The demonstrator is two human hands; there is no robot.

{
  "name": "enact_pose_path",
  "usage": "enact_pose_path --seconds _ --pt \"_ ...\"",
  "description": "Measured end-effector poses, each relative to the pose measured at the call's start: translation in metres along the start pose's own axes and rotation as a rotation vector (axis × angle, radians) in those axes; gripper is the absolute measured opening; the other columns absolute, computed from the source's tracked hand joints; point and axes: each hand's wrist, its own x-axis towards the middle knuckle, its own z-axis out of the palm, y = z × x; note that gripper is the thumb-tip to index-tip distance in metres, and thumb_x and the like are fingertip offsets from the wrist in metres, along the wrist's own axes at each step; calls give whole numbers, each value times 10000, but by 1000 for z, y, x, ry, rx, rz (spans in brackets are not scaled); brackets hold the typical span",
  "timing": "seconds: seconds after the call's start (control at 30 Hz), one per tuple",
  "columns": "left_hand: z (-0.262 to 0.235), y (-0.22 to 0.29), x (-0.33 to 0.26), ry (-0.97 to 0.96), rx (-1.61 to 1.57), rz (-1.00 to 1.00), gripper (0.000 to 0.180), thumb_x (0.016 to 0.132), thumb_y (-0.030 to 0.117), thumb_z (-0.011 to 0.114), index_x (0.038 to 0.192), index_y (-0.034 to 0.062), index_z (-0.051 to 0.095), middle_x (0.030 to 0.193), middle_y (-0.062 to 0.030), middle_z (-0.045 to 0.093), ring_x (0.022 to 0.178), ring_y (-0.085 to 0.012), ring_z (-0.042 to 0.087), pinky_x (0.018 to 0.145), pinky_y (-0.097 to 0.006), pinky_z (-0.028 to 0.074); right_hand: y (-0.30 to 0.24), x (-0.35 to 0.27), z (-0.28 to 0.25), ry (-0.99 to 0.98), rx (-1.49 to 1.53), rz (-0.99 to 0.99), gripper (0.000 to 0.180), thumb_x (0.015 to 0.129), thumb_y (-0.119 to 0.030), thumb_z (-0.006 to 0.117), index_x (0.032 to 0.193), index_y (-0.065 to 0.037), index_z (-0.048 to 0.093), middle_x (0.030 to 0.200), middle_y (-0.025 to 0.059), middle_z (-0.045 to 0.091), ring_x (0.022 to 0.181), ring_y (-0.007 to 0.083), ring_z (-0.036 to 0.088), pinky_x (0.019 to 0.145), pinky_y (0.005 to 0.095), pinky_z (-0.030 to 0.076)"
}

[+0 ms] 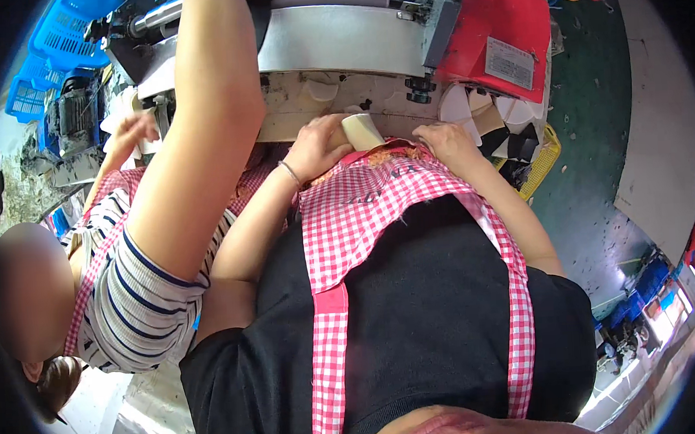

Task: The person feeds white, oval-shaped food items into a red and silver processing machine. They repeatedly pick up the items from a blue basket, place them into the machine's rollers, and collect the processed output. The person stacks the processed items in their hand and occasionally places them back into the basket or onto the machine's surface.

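My left hand (320, 144), with a thin bracelet at its wrist, is closed at the side of a curved cream piece (364, 131) of smooth sheet material. That piece stands up just above the pink checked apron (378, 192) at my lap. To the right, my right hand (447, 142) is bent with curled fingers by the apron's far edge. What lies under its fingertips is hidden. Ahead of both hands is a worn pale work surface (288, 124), where a loose cream offcut (321, 90) lies.
A metal machine with a roller (338, 37) stands ahead. Beyond my right hand are a red panel (495, 36), white, tan and black pieces (507, 118) and a yellow basket (541, 163). A co-worker's arm (213, 122) reaches across at left, near blue crates (71, 35).
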Motion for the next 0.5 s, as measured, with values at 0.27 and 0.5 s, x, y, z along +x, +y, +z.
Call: enact_pose_path --seconds 0.27,0.5 --pt "-6 2 -5 100 -288 105 333 919 178 682 1218 35 651 1134 -164 679 1110 -344 640 990 -429 471 -69 40 -90 -60 95 -126 153 878 -159 615 965 -103 727 833 174 725 831 357 727 724 480 572" --pt "9 -13 -12 78 -336 -15 394 898 138 708 1251 4 594 1149 -192 677 1068 -322 676 914 -391 524 -69 47 -111 -387 115 -378 305 891 -161 601 1168 -90 709 1035 176 709 973 337 708 844 433 568"
